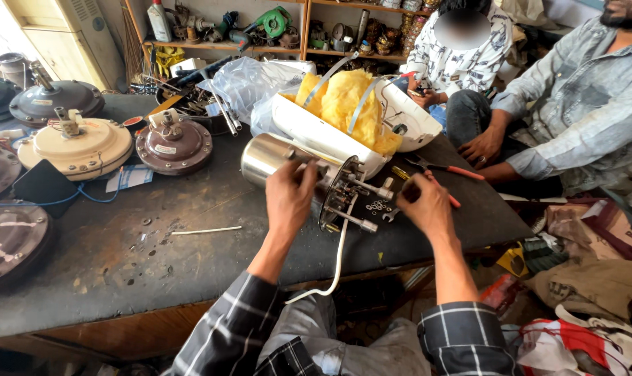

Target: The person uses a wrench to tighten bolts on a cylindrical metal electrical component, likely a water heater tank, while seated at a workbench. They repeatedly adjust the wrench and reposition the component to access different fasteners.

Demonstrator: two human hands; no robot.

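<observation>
Dark sleeves with white windowpane checks, cuffs pushed up the forearms, grey trousers below.

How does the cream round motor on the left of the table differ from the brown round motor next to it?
The cream motor is pale and wider; the brown motor is dark reddish-brown and smaller. The cream motor lies nearer the table's left edge, while the brown motor sits closer to the steel tank that the left hand touches. Both are round, lie flat on the dark table, and have a short shaft sticking up from the middle.
</observation>
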